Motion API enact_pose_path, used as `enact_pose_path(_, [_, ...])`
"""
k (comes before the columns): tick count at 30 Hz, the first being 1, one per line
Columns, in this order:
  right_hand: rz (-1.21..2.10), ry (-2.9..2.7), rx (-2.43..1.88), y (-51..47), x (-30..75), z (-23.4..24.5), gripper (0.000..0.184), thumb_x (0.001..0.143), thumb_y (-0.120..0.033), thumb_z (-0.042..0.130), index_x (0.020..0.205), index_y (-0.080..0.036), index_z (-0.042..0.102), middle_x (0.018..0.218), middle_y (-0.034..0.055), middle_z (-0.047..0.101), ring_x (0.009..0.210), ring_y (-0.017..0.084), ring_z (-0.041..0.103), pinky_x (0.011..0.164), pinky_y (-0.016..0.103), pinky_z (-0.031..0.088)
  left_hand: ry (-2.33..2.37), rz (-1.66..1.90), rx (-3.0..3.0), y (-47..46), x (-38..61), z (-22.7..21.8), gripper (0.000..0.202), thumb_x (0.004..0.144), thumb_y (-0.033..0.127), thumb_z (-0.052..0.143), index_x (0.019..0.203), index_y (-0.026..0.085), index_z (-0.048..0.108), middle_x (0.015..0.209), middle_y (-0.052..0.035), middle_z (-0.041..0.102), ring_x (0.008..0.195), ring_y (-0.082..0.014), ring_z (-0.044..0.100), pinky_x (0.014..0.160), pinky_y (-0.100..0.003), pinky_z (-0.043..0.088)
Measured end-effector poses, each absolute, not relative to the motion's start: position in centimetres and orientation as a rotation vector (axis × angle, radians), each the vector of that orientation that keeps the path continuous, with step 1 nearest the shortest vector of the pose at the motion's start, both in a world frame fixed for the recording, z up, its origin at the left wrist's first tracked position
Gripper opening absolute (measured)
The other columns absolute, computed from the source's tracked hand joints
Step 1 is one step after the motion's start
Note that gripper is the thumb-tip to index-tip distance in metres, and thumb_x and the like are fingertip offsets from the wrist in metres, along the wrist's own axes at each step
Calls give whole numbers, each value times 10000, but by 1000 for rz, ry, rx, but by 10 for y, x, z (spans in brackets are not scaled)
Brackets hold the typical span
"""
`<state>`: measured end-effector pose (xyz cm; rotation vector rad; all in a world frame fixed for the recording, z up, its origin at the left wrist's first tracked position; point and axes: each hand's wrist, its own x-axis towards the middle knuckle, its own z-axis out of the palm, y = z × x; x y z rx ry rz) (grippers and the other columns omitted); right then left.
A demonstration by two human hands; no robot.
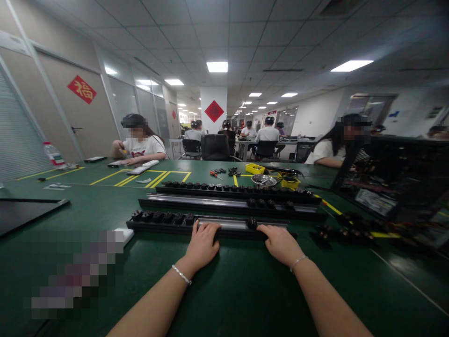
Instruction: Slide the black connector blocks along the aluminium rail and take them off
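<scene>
A long black rail with a silvery inner channel lies across the green table in front of me. Several small black knob-like parts sit in its left stretch. My left hand rests on the rail just right of them, fingers laid over its near edge. Farther right, a single black part stands in the channel. My right hand is beside it, index finger stretched out to its right side, touching or nearly touching. Neither hand appears to be gripping anything.
Behind lie a second rail with a few black parts and a fuller row. Loose black parts and a large black panel are at right. A metal bowl and yellow tray stand beyond. Co-workers sit across.
</scene>
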<state>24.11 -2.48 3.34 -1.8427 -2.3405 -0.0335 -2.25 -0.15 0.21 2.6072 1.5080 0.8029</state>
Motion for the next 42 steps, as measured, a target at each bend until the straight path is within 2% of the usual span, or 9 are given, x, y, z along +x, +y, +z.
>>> enact_pose_path(31, [133,-2287,-1845,-23,247,35,512,703,-49,369,1153,-205,556,1097,61,608,1044,161,527,912,277,347,1527,773,2608,-1,-22,2,444,744,169,487,1176,274,481,1206,-11,573,1179,-210,429,1105,-493,61])
enact_pose_path(42, [69,-2286,-1828,-23,249,34,490,706,-55,355,1127,-190,567,1085,65,617,998,162,547,885,269,366,1525,781,2611,-2,-22,3,445,743,171,492,1177,269,473,1205,-15,577,1176,-210,435,1104,-497,64])
